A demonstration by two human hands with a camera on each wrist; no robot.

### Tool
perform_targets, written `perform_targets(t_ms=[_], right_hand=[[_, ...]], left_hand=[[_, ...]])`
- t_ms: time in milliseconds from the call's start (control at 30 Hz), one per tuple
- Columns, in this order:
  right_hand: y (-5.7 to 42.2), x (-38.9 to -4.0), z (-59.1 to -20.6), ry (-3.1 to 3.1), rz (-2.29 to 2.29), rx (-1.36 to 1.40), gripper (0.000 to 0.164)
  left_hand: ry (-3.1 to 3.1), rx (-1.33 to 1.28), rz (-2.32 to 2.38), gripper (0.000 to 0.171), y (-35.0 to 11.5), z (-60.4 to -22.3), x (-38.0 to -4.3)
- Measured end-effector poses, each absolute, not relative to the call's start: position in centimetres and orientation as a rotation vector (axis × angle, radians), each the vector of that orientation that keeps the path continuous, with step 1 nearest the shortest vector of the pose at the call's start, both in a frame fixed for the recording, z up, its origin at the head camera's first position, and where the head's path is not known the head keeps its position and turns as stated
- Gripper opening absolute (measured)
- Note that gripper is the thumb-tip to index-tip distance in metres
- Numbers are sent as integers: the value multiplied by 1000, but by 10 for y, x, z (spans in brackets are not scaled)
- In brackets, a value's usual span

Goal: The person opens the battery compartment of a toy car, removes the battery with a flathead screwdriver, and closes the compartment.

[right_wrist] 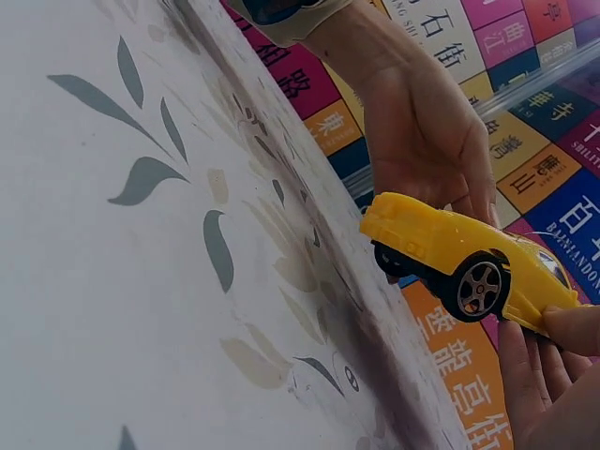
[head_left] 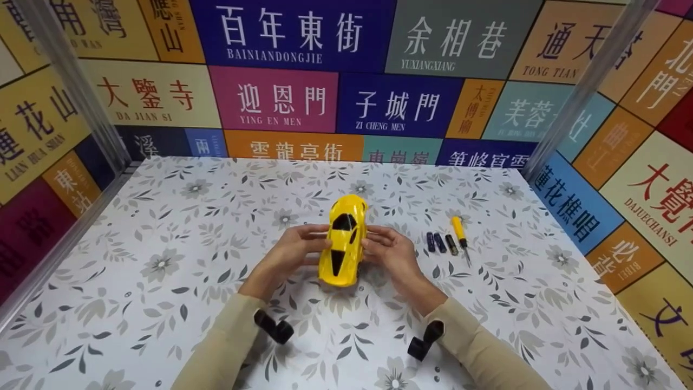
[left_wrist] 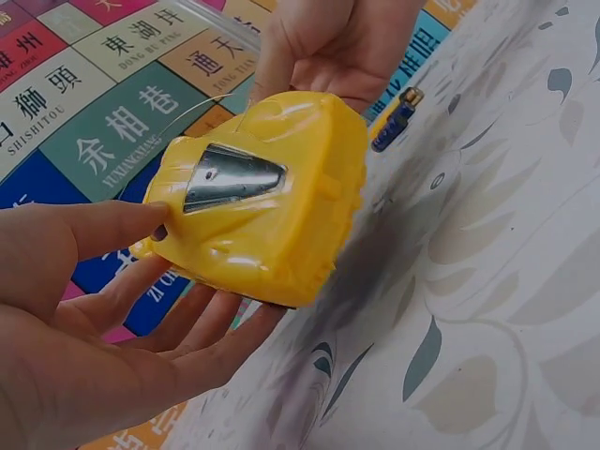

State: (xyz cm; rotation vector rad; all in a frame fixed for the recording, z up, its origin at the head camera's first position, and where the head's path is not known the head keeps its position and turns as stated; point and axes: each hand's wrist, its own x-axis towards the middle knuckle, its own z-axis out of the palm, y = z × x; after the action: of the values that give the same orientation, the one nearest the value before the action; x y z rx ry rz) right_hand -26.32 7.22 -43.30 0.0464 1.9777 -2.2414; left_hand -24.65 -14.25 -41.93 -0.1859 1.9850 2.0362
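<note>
A yellow toy car [head_left: 346,238] with black windows is held off the table between both hands, its roof toward the head camera. My left hand [head_left: 295,246] grips one side, thumb on top and fingers beneath, as the left wrist view shows on the car [left_wrist: 272,197]. On the other side my right hand [head_left: 392,252] pinches the car's edge; the right wrist view shows that thumb and fingers [right_wrist: 562,375] near a wheel [right_wrist: 478,289] with a silver rim. The car's underside is mostly hidden.
Right of the hands lie several small dark batteries [head_left: 439,243] and a yellow-handled screwdriver [head_left: 459,233]. A floral-patterned cloth [head_left: 216,325] covers the table. Walls of coloured sign panels [head_left: 273,100] stand at the back and sides, with clear posts [head_left: 584,81] at the corners.
</note>
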Motion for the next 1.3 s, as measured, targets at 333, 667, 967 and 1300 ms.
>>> perform_targets(t_ms=[333,667,967,1300], right_hand=[[65,-273,-424,2000,-2108,80,36],[55,-289,-431,2006,-1954,76,46],[47,-298,-439,1989,-1939,92,55],[40,-305,-449,1970,-1895,120,55]], left_hand=[[2031,-259,2047,49,-146,-413,-249],[2123,-359,1994,45,-150,-417,-260],[2173,-407,1933,45,-153,-422,-270],[2269,-486,1797,45,-153,-431,-276]])
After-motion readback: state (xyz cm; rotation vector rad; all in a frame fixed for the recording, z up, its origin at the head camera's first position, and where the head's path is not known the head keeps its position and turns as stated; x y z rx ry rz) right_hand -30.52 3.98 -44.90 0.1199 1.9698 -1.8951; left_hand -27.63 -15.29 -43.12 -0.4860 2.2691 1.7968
